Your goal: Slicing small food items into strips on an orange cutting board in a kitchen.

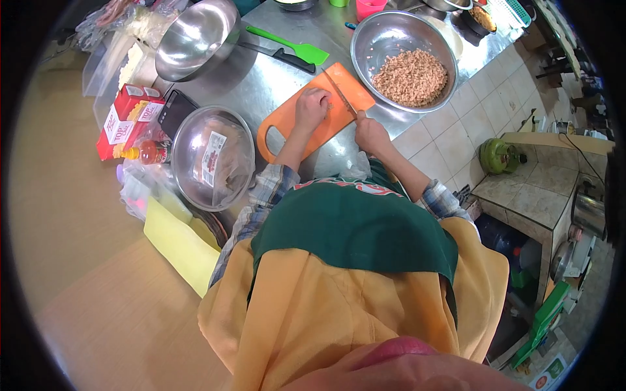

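Note:
An orange cutting board (293,115) lies aslant on the steel table before me. My right hand (371,134) grips the handle of a knife (341,93), whose blade reaches over the board. My left hand (312,107) rests on the board left of the blade, its fingers curled; small bits lie by its fingertips, and whether it pinches a piece is hidden. Right behind the board stands a large steel bowl (359,58) with diced pinkish-brown food (411,78). A second knife with a black handle (295,60) and a green spatula (313,53) lie beyond the board.
At the left are a steel bowl (178,171) holding a plastic-wrapped package (215,156), an empty-looking steel bowl (195,41), a red carton (129,117), a sauce bottle (154,152) and a black device (177,112). A pink cup (370,9) stands at the far side.

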Demonstrator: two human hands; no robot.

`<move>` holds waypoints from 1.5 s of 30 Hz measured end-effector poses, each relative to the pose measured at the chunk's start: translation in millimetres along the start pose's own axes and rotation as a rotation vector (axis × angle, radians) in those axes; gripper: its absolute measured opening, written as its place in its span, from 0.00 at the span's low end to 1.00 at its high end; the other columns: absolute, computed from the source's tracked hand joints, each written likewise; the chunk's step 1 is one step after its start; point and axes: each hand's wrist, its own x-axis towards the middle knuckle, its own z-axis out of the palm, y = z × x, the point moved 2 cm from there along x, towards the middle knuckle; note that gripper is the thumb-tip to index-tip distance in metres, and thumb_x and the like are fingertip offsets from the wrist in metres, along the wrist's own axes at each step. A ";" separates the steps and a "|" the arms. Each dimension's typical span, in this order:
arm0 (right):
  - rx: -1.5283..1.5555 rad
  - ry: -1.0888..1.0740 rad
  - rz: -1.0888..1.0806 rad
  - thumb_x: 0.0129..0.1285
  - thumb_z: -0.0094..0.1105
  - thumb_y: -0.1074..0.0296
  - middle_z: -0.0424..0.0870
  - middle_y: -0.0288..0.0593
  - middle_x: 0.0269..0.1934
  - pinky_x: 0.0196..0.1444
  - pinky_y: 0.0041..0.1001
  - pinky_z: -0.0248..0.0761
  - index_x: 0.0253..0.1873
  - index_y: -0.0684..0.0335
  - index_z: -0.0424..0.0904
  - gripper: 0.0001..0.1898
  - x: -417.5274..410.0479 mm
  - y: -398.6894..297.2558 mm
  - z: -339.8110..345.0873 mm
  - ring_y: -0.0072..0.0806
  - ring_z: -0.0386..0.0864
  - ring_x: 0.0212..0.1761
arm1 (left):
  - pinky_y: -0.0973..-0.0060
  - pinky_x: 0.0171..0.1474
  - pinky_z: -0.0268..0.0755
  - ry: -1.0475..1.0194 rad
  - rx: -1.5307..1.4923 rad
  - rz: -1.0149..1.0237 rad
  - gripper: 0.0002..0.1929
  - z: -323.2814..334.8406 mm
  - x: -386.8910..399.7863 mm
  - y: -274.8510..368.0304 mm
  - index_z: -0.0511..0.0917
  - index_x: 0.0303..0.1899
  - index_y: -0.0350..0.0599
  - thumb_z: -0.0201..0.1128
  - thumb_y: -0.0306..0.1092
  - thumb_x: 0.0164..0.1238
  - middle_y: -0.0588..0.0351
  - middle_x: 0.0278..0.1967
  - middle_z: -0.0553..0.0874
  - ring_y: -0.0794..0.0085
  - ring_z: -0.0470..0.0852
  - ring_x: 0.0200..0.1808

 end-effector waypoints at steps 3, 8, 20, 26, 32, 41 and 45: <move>-0.036 0.005 -0.023 0.56 0.41 0.75 0.79 0.62 0.25 0.32 0.44 0.73 0.39 0.70 0.65 0.07 -4.8 -4.1 -5.9 0.54 0.80 0.30 | 0.69 0.34 0.72 -0.020 -0.005 -0.058 0.05 0.7 -2.4 -0.8 0.82 0.30 0.42 0.60 0.24 0.49 0.51 0.26 0.82 0.62 0.81 0.29; -0.078 0.008 -0.079 0.57 0.41 0.75 0.79 0.60 0.24 0.32 0.44 0.74 0.39 0.70 0.65 0.07 -2.8 -3.8 2.9 0.53 0.80 0.29 | 0.72 0.31 0.72 0.027 -0.018 -0.019 0.05 1.3 -1.8 -3.8 0.82 0.29 0.43 0.61 0.23 0.47 0.53 0.25 0.82 0.65 0.80 0.27; -0.076 0.006 -0.104 0.56 0.42 0.75 0.79 0.60 0.24 0.30 0.43 0.74 0.39 0.71 0.65 0.07 1.0 -4.6 1.5 0.52 0.80 0.28 | 0.68 0.32 0.72 0.024 -0.044 -0.101 0.03 -2.1 -2.6 0.3 0.79 0.26 0.42 0.60 0.22 0.47 0.53 0.25 0.81 0.61 0.79 0.29; -0.066 -0.016 -0.058 0.54 0.44 0.76 0.79 0.60 0.25 0.31 0.43 0.74 0.39 0.71 0.66 0.08 -0.8 -11.8 0.3 0.52 0.80 0.29 | 0.68 0.31 0.71 0.069 -0.080 -0.091 0.03 -3.4 -3.2 2.2 0.78 0.25 0.42 0.60 0.22 0.47 0.53 0.25 0.80 0.62 0.79 0.28; -0.039 -0.038 -0.071 0.54 0.44 0.75 0.79 0.61 0.26 0.33 0.44 0.73 0.39 0.71 0.66 0.08 -0.5 -8.9 4.1 0.52 0.80 0.31 | 0.71 0.30 0.71 0.036 -0.033 -0.048 0.03 -4.2 -1.7 -1.0 0.80 0.26 0.41 0.62 0.23 0.47 0.51 0.23 0.80 0.63 0.79 0.25; -0.019 -0.053 -0.009 0.54 0.44 0.76 0.79 0.62 0.26 0.33 0.45 0.73 0.39 0.71 0.66 0.08 -8.0 -13.3 -4.2 0.53 0.80 0.30 | 0.73 0.31 0.73 0.000 -0.046 -0.144 0.03 -0.2 -4.4 -10.3 0.80 0.28 0.39 0.64 0.25 0.50 0.52 0.25 0.82 0.66 0.81 0.26; -0.039 -0.010 -0.099 0.54 0.43 0.77 0.79 0.61 0.25 0.32 0.43 0.74 0.39 0.71 0.66 0.07 -8.2 -10.9 -0.7 0.51 0.80 0.29 | 0.75 0.30 0.72 -0.013 -0.102 -0.168 0.03 0.6 -4.0 -9.5 0.80 0.28 0.39 0.64 0.26 0.50 0.54 0.25 0.83 0.69 0.82 0.25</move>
